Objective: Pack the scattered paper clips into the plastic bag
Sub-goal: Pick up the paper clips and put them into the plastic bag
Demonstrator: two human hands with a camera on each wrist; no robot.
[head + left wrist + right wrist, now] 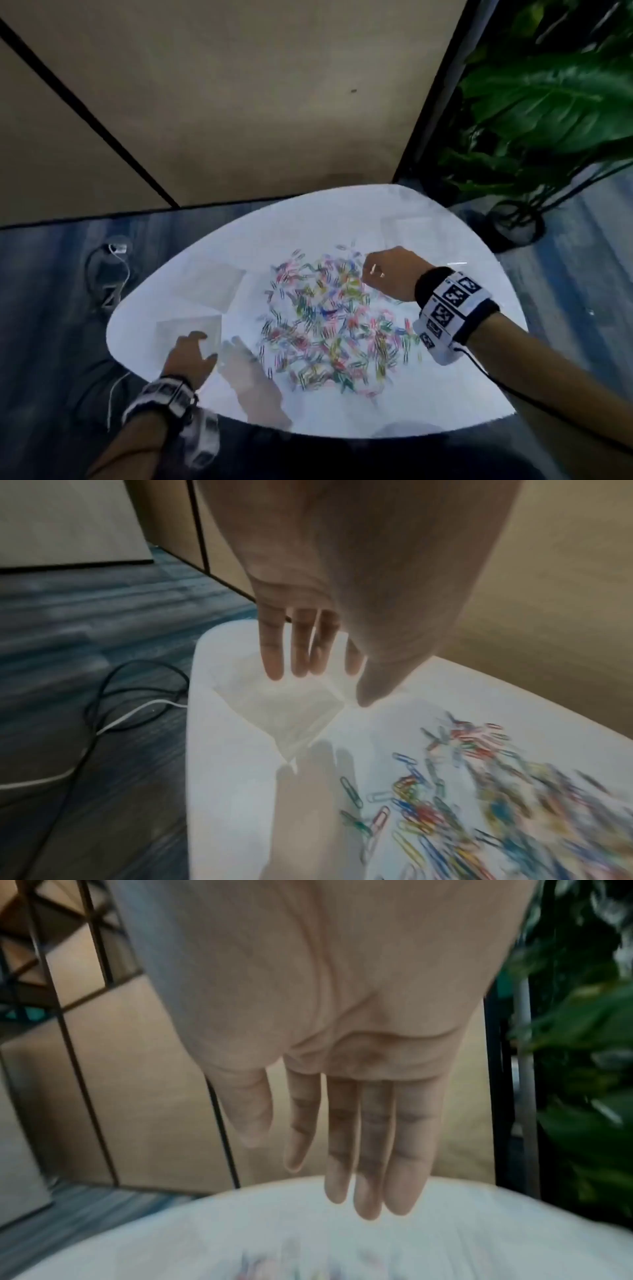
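A heap of coloured paper clips [329, 318] lies spread over the middle of the round white table [428, 404]; its near edge shows in the left wrist view as paper clips [455, 799]. A clear plastic bag [190, 330] lies flat at the table's left edge, also seen as the bag [284, 710]. My left hand [191, 356] hovers over the bag with straight fingers [274, 653], holding nothing. My right hand [387, 274] hangs above the far right side of the heap, fingers [369, 1150] straight and together, empty.
Two more clear bags lie on the table: one [214, 282] behind the first, another [414, 228] at the far right. Cables [130, 696] trail on the blue floor left of the table. A leafy plant [555, 102] stands at the right, a beige wall behind.
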